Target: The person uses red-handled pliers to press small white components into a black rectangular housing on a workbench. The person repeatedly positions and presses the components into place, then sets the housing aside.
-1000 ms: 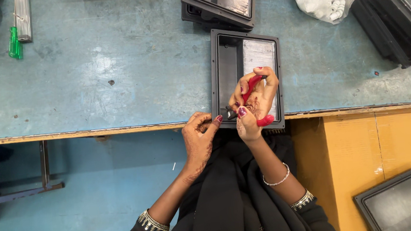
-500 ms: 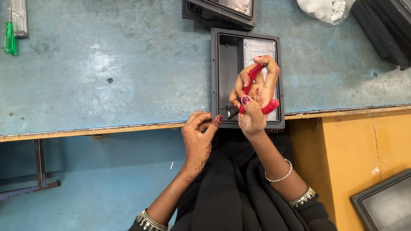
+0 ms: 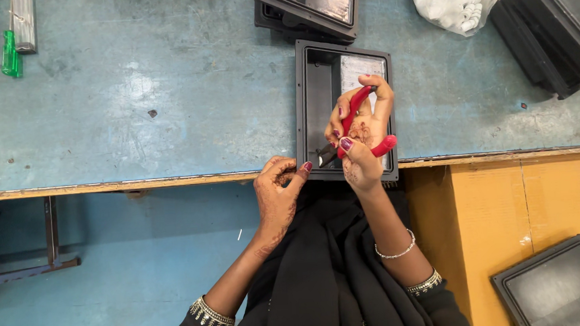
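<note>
The right hand is gripping a pair of red-handled cutters, fingers wrapped round both handles, with the dark nose pointing down toward the near left corner of the black plastic tray. The left hand is pinching at that same corner, just beside the cutter tips, thumb and fingers closed on something too small to make out, perhaps a thin wire or a bit of flash. The tray is lying open side up, its near rim hanging a little over the edge of the blue bench.

To do the snip well, the nose is wanting to sit square on the piece, close to the tray wall, with the left fingertips staying clear of the blades. Left of the grip the bench is lying open. Beyond it another black tray is nearly touching, and to the right a white bag and stacked cases are crowding in, so any swing is best going leftward
</note>
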